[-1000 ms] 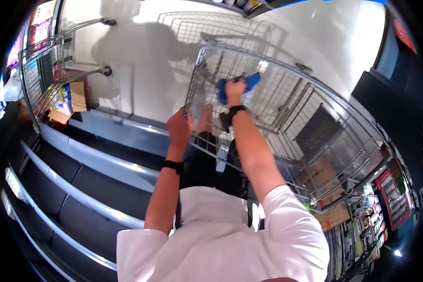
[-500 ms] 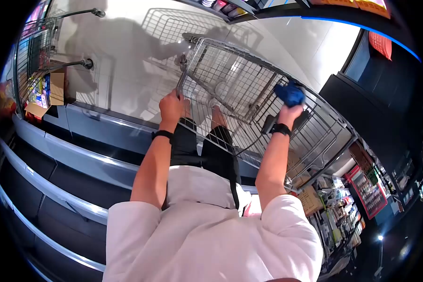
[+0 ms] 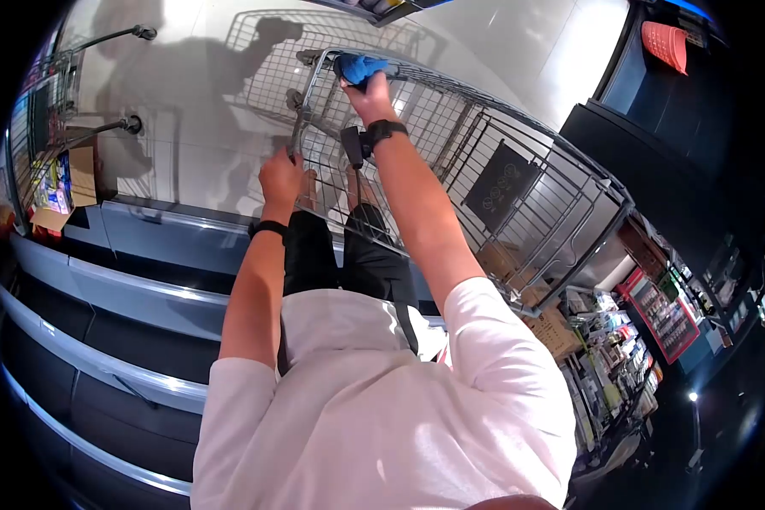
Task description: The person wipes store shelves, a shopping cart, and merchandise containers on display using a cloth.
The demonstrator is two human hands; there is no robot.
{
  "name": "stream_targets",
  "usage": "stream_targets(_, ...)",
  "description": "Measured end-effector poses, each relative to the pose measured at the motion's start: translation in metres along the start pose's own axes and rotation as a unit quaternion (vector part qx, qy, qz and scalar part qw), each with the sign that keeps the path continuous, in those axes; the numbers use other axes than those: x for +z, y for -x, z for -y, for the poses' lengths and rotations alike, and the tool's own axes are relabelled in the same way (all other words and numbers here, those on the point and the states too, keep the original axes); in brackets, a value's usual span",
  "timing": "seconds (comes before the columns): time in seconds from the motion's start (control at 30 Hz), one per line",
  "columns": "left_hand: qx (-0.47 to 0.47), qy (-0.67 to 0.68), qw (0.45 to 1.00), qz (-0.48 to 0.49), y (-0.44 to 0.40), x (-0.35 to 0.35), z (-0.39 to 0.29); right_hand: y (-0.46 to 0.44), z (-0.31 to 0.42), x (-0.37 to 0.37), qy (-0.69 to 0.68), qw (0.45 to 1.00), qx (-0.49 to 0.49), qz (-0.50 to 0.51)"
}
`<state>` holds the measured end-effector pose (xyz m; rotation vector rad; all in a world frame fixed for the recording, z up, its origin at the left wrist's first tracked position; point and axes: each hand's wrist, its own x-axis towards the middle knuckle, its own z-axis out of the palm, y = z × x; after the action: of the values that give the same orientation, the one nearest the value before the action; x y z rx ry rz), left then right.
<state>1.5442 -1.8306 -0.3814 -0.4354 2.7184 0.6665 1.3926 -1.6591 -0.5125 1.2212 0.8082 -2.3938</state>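
A metal wire shopping cart (image 3: 429,110) stands in front of me, tilted across the view. My left hand (image 3: 280,177) is closed around the cart's near left rim. Up at the far left corner of the cart, my right hand (image 3: 369,95) grips a blue cloth (image 3: 359,67), which lies against the top rim. Part of the cloth is hidden behind the fingers. Below my right wrist a small black device (image 3: 354,146) hangs by a cord. Inside the cart's right part shows a dark panel (image 3: 501,185) with pale round markings.
Dark shelves with metal edges (image 3: 144,285) run along my left. Another cart (image 3: 42,127) stands at far left beside an open cardboard box (image 3: 82,177) of packets. Stocked goods (image 3: 616,357) and a cardboard box (image 3: 552,331) are at right; a red basket (image 3: 665,47) sits at upper right.
My right hand has swept from the cart's right side to its far left corner with the blue cloth. My left hand keeps its hold on the rim; the view has shifted slightly.
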Motion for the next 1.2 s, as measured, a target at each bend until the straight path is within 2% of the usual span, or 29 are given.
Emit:
stream_targets(0.07,-0.004,-0.023,1.0,-0.011,0.003,-0.002,0.0,0.027,0.033,0.008,-0.126,0.991,0.031,-0.019)
stream_targets(0.1,-0.004,-0.028,1.0,-0.01,0.004,-0.003,0.001,0.031,0.04,-0.005,-0.114,0.993,-0.006,-0.031)
stream_targets(0.13,0.0,-0.013,1.0,-0.005,0.002,-0.003,0.0,0.023,0.049,-0.027,-0.194,0.979,-0.044,-0.039)
stream_targets(0.17,0.005,0.002,1.0,0.001,0.001,-0.004,0.0,0.036,0.062,-0.043,-0.208,0.97,-0.113,-0.061)
stream_targets(0.2,0.009,-0.007,1.0,0.006,0.003,-0.003,0.001,0.052,0.08,-0.068,-0.249,0.957,-0.15,-0.002)
stream_targets(0.33,0.004,-0.026,0.999,-0.019,0.004,0.007,0.004,0.122,0.169,-0.126,-0.197,0.931,-0.294,-0.091)
stream_targets(0.4,-0.005,-0.031,1.0,0.003,0.01,0.004,0.003,0.133,0.192,-0.144,-0.133,0.949,-0.286,-0.019)
stream_targets(0.47,0.003,-0.013,1.0,0.024,0.012,-0.005,0.001,0.144,0.182,-0.091,-0.112,0.952,-0.264,-0.109)
stream_targets(0.53,0.012,0.015,0.998,0.054,0.014,-0.013,0.0,0.134,0.145,-0.054,-0.172,0.938,-0.242,-0.18)
stream_targets(0.57,0.011,0.027,0.994,0.104,0.015,-0.018,0.003,0.127,0.108,-0.055,0.006,0.935,-0.339,-0.103)
stream_targets(0.63,0.014,0.029,0.973,0.227,0.007,-0.026,0.009,0.11,0.056,-0.007,-0.158,0.973,-0.127,-0.111)
stream_targets(0.67,0.026,0.024,0.973,0.23,0.001,-0.026,0.011,0.107,0.024,0.019,-0.056,0.983,-0.094,-0.145)
stream_targets(0.7,0.055,0.065,0.96,0.269,0.002,-0.026,0.015,0.099,-0.017,0.037,0.097,0.982,-0.112,-0.115)
stream_targets(0.73,0.08,0.105,0.941,0.311,0.005,-0.028,0.024,0.098,-0.052,0.045,0.248,0.957,-0.121,-0.085)
stream_targets(0.77,0.195,0.122,0.927,0.296,-0.001,-0.014,0.042,0.108,-0.064,0.049,0.281,0.929,-0.18,-0.157)
stream_targets(0.8,0.201,0.12,0.925,0.3,-0.002,-0.023,0.043,0.114,-0.071,0.054,0.314,0.891,-0.24,-0.223)
stream_targets(0.87,0.232,0.127,0.897,0.353,-0.01,-0.042,0.036,0.118,-0.082,0.031,0.301,0.905,-0.182,-0.24)
stream_targets(0.93,0.23,0.182,0.863,0.412,-0.035,-0.042,0.035,0.127,-0.087,0.001,0.459,0.852,-0.154,-0.199)
stream_targets(1.0,0.126,0.364,0.824,0.414,-0.045,-0.038,0.039,0.169,-0.078,-0.004,0.604,0.786,-0.049,-0.126)
stream_targets(1.03,0.116,0.392,0.811,0.419,-0.052,-0.041,0.036,0.192,-0.078,-0.003,0.65,0.754,0.021,-0.092)
stream_targets(1.07,0.12,0.388,0.81,0.423,-0.053,-0.049,0.029,0.207,-0.077,-0.003,0.692,0.715,0.087,-0.055)
stream_targets(1.1,0.099,0.322,0.84,0.425,-0.056,-0.058,0.018,0.208,-0.088,-0.014,0.687,0.72,0.081,-0.058)
stream_targets(1.13,0.078,0.253,0.866,0.425,-0.058,-0.064,0.01,0.203,-0.112,-0.034,0.692,0.709,0.12,-0.067)
stream_targets(1.17,0.106,0.215,0.885,0.4,-0.056,-0.06,0.012,0.199,-0.129,-0.045,0.694,0.698,0.162,-0.074)
stream_targets(1.2,0.11,0.207,0.884,0.404,-0.053,-0.059,0.014,0.199,-0.13,-0.042,0.687,0.704,0.161,-0.075)
